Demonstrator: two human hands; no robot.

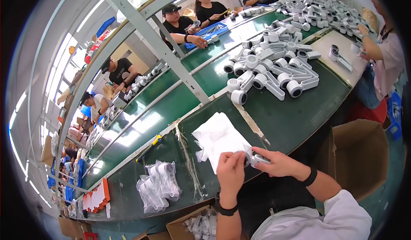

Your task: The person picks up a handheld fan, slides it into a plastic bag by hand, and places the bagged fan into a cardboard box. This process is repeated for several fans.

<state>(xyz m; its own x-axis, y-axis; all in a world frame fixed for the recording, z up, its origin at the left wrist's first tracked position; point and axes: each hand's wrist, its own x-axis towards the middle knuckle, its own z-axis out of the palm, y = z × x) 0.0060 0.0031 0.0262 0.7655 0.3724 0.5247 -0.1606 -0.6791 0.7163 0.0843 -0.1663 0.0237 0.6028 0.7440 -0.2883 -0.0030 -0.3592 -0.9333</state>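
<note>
My right hand [276,162] is closed round a white-and-grey handheld device [259,158] with a round head, at the table's near edge. Close against the device's head, my left hand [230,171] has its fingers pinched together; what lies between them is hidden. Just beyond both hands is a stack of thin white bags or sheets [219,134], its top layer crumpled. Farther off, a large heap of similar white devices [274,64] with dark-rimmed round heads lies on the green table [299,116].
Left of the stack lie a yellow-and-black hand tool [149,148] and several devices in clear bags [158,185]. Orange-and-white boxes [96,196] stand farther left. Cartons sit below: one right [359,158], one near [177,229]. A metal post [156,43] rises beyond; co-workers sit around.
</note>
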